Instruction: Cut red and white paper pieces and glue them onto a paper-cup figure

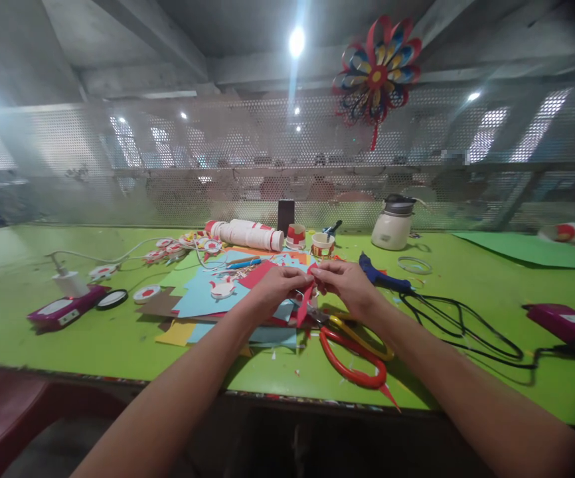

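Red paper, cut into a narrow strip (306, 307), hangs between your two hands above the front of the table (128, 348), its lower end pointing down towards you. Your left hand (283, 287) pinches it near the top between thumb and fingers, and your right hand (346, 282) pinches the same upper end from the other side, so the fingertips nearly meet. For a clean result, I would grip lightly, line up the edges before pressing, and let one hand anchor while the other shapes; thin paper probably creases or tears if both pull. Watch the big metal scissors with red and yellow looped handles (332, 362): they lie just below your right hand, blades partly hidden behind the strip, so lifting looks safer than dragging. Loose multicoloured paper sheets (202, 292) spread under and left of your left hand and could slide if your wrist brushes them. To the right, the dark blue glue gun (387, 279) and its looped black cable (459, 335) crowd your forearm. Your freest room seems to be straight up, or over the bare green strip along the near edge, left of the scissors.
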Demonstrator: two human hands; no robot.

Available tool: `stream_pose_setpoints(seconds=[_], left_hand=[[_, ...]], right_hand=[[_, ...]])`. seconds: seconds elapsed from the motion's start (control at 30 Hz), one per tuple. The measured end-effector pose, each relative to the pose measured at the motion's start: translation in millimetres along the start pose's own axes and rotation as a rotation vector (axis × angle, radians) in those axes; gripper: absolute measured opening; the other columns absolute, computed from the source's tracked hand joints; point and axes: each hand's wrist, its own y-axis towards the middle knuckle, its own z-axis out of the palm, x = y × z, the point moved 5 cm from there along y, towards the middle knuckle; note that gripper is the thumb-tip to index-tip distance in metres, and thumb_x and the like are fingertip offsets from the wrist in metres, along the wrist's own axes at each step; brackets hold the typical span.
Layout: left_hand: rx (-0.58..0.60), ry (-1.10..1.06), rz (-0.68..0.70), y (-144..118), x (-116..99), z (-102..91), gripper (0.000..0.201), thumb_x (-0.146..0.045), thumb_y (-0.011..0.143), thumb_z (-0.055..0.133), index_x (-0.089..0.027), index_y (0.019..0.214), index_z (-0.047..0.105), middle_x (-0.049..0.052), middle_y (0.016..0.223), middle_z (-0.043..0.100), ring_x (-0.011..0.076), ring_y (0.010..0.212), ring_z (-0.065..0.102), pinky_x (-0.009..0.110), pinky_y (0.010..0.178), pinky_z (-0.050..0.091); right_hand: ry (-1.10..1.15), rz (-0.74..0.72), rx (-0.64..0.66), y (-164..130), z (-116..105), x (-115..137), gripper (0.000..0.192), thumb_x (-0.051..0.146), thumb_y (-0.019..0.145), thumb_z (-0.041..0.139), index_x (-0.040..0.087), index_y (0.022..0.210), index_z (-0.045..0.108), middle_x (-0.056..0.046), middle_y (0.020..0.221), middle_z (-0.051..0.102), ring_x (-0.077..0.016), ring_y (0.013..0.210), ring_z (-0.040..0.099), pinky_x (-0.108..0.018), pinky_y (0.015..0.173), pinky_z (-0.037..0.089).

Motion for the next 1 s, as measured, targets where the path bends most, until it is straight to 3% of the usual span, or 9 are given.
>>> stream_pose_setpoints(seconds=[0.07, 0.17, 0.3, 0.4, 0.53, 0.77, 0.9, 1.0], left_hand=[[-0.052, -0.058, 0.005, 2, -2, -8.0, 0.023, -0.03, 0.064, 0.073, -0.009, 0.065, 0.065, 0.004, 0.062, 0.062, 0.0095, 0.056, 0.053, 0.024, 0.058, 0.04], [-0.221, -0.19, 0.077, 5, -11, -31.7, 0.02, -0.024, 0.061, 0.076, -0.008, 0.066, 0.065, 0.005, 0.062, 0.063, 0.0105, 0.059, 0.056, 0.024, 0.061, 0.043], [-0.359, -0.253, 0.144, 7, -19, -59.3, 0.014, -0.02, 0.063, 0.074, -0.012, 0.07, 0.065, 0.002, 0.065, 0.063, 0.0083, 0.061, 0.057, 0.021, 0.061, 0.044], [-0.405, -0.264, 0.159, 8, -18, -68.0, 0.013, -0.016, 0.062, 0.074, -0.012, 0.071, 0.065, 0.001, 0.068, 0.064, 0.0076, 0.063, 0.058, 0.02, 0.061, 0.044], [-0.385, -0.234, 0.123, 9, -12, -67.5, 0.014, -0.02, 0.063, 0.074, -0.011, 0.069, 0.065, 0.002, 0.063, 0.062, 0.0077, 0.058, 0.056, 0.019, 0.054, 0.041], [-0.248, -0.157, -0.026, 12, 5, -51.7, 0.018, -0.02, 0.06, 0.077, -0.008, 0.067, 0.067, 0.007, 0.064, 0.064, 0.0099, 0.057, 0.057, 0.022, 0.056, 0.041], [-0.237, -0.164, -0.025, 11, 4, -45.6, 0.019, -0.02, 0.059, 0.078, -0.008, 0.068, 0.067, 0.007, 0.068, 0.066, 0.0099, 0.061, 0.058, 0.023, 0.061, 0.044], [-0.252, -0.195, 0.011, 9, -4, -45.8, 0.02, -0.017, 0.059, 0.077, -0.007, 0.073, 0.067, 0.008, 0.072, 0.066, 0.0106, 0.065, 0.059, 0.024, 0.066, 0.045]], right_hand=[[-0.012, -0.006, -0.043, 3, -6, 1, 0.034, 0.045, 0.064, 0.07, 0.011, 0.065, 0.065, 0.0, 0.054, 0.055, -0.009, 0.049, 0.046, -0.026, 0.051, 0.037], [-0.049, -0.044, -0.176, 11, -25, 4, 0.04, 0.051, 0.066, 0.065, 0.011, 0.071, 0.065, 0.0, 0.054, 0.055, -0.0087, 0.048, 0.047, -0.025, 0.049, 0.037], [-0.154, -0.093, -0.289, 18, -45, 5, 0.034, 0.047, 0.065, 0.067, 0.012, 0.067, 0.065, 0.002, 0.049, 0.054, -0.0078, 0.045, 0.044, -0.023, 0.046, 0.036], [-0.253, -0.114, -0.303, 21, -48, 2, 0.029, 0.042, 0.065, 0.066, 0.013, 0.063, 0.065, 0.001, 0.047, 0.054, -0.0083, 0.043, 0.043, -0.023, 0.045, 0.036], [-0.37, -0.149, -0.319, 23, -52, -4, 0.026, 0.038, 0.066, 0.064, 0.013, 0.061, 0.067, 0.001, 0.046, 0.055, -0.009, 0.043, 0.043, -0.023, 0.046, 0.035], [-0.449, -0.18, -0.354, 27, -66, -1, 0.03, 0.042, 0.07, 0.059, 0.013, 0.066, 0.065, 0.0, 0.052, 0.057, -0.0114, 0.047, 0.047, -0.025, 0.049, 0.039], [-0.477, -0.147, -0.206, 18, -41, 2, 0.034, 0.046, 0.074, 0.055, 0.013, 0.074, 0.065, -0.001, 0.057, 0.059, -0.0125, 0.05, 0.051, -0.026, 0.051, 0.042], [-0.568, -0.147, -0.033, 8, -15, 3, 0.033, 0.048, 0.073, 0.058, 0.016, 0.069, 0.066, -0.002, 0.059, 0.061, -0.0141, 0.055, 0.053, -0.026, 0.053, 0.04]])
